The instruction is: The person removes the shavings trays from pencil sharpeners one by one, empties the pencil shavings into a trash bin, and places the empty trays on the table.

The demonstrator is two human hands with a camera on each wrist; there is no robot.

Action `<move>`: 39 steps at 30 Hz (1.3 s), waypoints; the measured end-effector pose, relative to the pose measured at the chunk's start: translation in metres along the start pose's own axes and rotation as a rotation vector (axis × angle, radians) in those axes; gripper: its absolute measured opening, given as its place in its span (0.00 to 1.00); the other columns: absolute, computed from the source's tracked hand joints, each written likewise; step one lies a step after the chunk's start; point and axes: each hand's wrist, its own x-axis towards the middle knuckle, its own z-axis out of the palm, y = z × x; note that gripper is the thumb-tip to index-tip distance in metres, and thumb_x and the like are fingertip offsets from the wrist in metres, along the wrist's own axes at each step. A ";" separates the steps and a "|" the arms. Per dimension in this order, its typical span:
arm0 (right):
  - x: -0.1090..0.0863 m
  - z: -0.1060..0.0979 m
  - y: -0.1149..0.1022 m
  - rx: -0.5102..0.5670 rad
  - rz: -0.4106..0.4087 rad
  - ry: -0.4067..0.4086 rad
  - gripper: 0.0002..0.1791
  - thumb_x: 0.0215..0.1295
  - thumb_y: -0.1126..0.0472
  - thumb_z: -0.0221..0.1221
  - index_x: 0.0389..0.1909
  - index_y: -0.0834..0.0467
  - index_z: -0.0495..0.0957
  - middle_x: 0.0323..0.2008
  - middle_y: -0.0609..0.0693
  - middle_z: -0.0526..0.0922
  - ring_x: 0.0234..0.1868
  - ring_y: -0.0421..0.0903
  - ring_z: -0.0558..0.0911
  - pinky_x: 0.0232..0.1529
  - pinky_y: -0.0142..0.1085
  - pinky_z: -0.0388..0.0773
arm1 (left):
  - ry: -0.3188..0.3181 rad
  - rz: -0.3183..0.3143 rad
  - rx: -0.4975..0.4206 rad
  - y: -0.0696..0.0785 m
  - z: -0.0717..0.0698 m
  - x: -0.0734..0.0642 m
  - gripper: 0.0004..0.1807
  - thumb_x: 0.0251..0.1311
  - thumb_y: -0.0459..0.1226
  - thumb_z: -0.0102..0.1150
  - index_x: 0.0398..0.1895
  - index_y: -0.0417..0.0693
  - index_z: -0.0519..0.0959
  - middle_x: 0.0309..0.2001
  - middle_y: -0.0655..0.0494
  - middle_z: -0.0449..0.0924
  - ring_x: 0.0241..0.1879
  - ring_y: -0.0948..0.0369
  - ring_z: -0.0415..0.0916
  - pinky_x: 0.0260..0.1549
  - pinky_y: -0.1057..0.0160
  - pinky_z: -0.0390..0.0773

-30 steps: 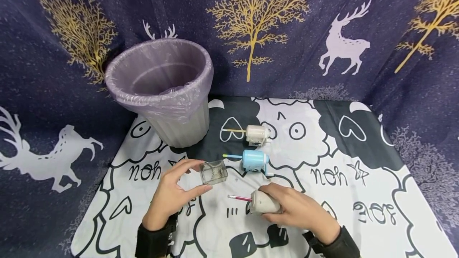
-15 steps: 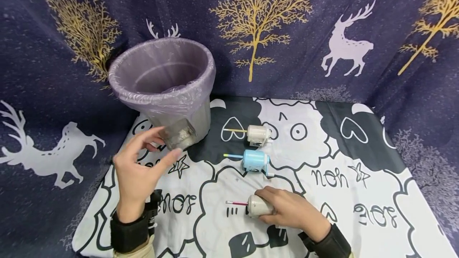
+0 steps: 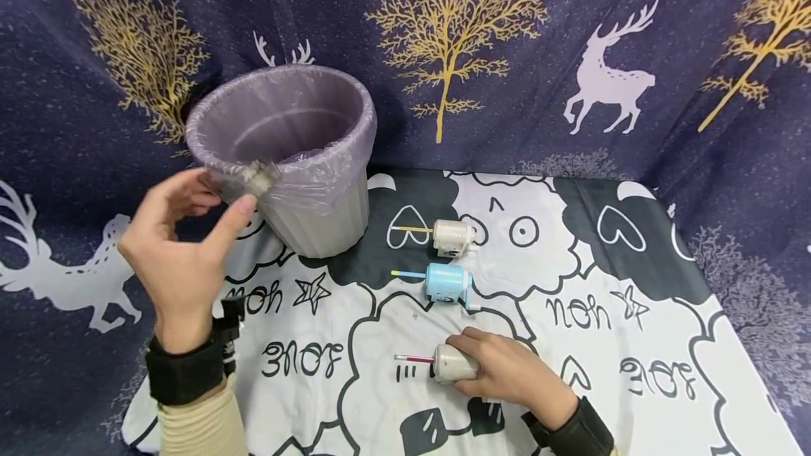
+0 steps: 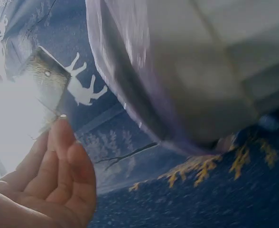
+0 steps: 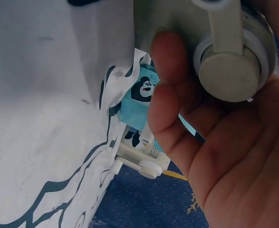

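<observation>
My left hand point(image 3: 180, 252) pinches a small clear shavings drawer point(image 3: 253, 177) between thumb and fingers, at the near left rim of the trash bin point(image 3: 317, 220). Grey shavings show inside it, and it looks tilted and blurred. The left wrist view has the same drawer point(image 4: 49, 78) at the fingertips, apart from the bin. On the cloth, my right hand point(image 3: 507, 375) grips a cream hand-crank pencil sharpener point(image 3: 451, 363). A pink pencil point(image 3: 415, 358) sticks out of its left end. Up close in the right wrist view is its crank knob point(image 5: 229, 73).
Behind the gripped sharpener lie a blue crank sharpener point(image 3: 445, 283) and a cream one point(image 3: 451, 235), each with a pencil pointing left. A purple liner point(image 3: 329, 178) covers the bin's rim. A dark patterned curtain point(image 3: 494, 118) hangs behind the table.
My left hand has carried the shavings drawer left and up from near the sharpeners to the bin's rim, tilting it. My right hand has shifted slightly left with the sharpener, then stayed nearly still.
</observation>
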 end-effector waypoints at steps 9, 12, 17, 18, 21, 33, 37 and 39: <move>0.000 0.003 0.001 -0.014 -0.011 0.027 0.27 0.53 0.50 0.79 0.55 0.51 0.86 0.38 0.36 0.78 0.31 0.30 0.73 0.30 0.30 0.76 | -0.119 -0.019 0.253 0.003 -0.001 0.048 0.27 0.49 0.42 0.87 0.56 0.52 0.90 0.39 0.72 0.87 0.39 0.78 0.81 0.44 0.76 0.74; 0.001 0.002 0.001 -0.015 -0.007 0.017 0.28 0.53 0.49 0.79 0.55 0.52 0.86 0.38 0.36 0.78 0.31 0.30 0.73 0.31 0.30 0.76 | -0.176 -0.003 0.307 0.002 -0.001 0.060 0.28 0.50 0.45 0.86 0.56 0.53 0.90 0.38 0.76 0.85 0.37 0.83 0.78 0.54 0.75 0.72; 0.001 0.002 0.001 -0.001 0.003 0.005 0.28 0.53 0.50 0.79 0.55 0.52 0.86 0.38 0.36 0.78 0.31 0.30 0.72 0.30 0.30 0.75 | -0.260 0.024 0.373 -0.001 0.002 0.075 0.29 0.52 0.45 0.85 0.58 0.45 0.89 0.44 0.56 0.90 0.37 0.88 0.73 0.55 0.76 0.69; 0.001 0.003 0.001 0.000 0.005 0.005 0.28 0.53 0.50 0.79 0.55 0.51 0.86 0.38 0.36 0.78 0.30 0.30 0.72 0.30 0.29 0.74 | -0.273 0.034 0.390 -0.002 0.003 0.078 0.30 0.52 0.44 0.85 0.58 0.44 0.88 0.46 0.49 0.90 0.38 0.89 0.73 0.51 0.78 0.69; 0.000 0.003 0.001 0.004 0.011 0.008 0.28 0.52 0.50 0.79 0.55 0.51 0.86 0.37 0.35 0.77 0.30 0.30 0.72 0.29 0.29 0.74 | -0.319 0.076 0.435 -0.006 0.007 0.084 0.31 0.51 0.41 0.86 0.60 0.42 0.87 0.51 0.41 0.87 0.42 0.79 0.76 0.47 0.74 0.70; 0.001 0.000 -0.001 0.016 0.011 -0.002 0.27 0.53 0.50 0.78 0.55 0.51 0.86 0.37 0.35 0.77 0.30 0.30 0.72 0.29 0.29 0.74 | -0.411 0.113 0.518 -0.012 0.008 0.089 0.34 0.48 0.37 0.87 0.62 0.42 0.86 0.58 0.39 0.83 0.50 0.36 0.83 0.57 0.34 0.74; 0.000 0.000 -0.001 0.023 0.017 -0.003 0.28 0.53 0.50 0.78 0.56 0.52 0.86 0.38 0.35 0.78 0.31 0.30 0.72 0.29 0.29 0.74 | -0.448 0.166 0.502 -0.012 0.008 0.090 0.33 0.49 0.32 0.86 0.61 0.40 0.85 0.58 0.38 0.81 0.48 0.36 0.82 0.57 0.34 0.73; 0.000 -0.001 -0.001 0.025 0.021 -0.006 0.28 0.53 0.50 0.78 0.56 0.51 0.86 0.38 0.36 0.78 0.31 0.30 0.73 0.30 0.30 0.74 | -0.468 0.200 0.495 -0.012 0.009 0.090 0.32 0.49 0.30 0.85 0.60 0.39 0.85 0.57 0.37 0.81 0.48 0.35 0.81 0.56 0.35 0.73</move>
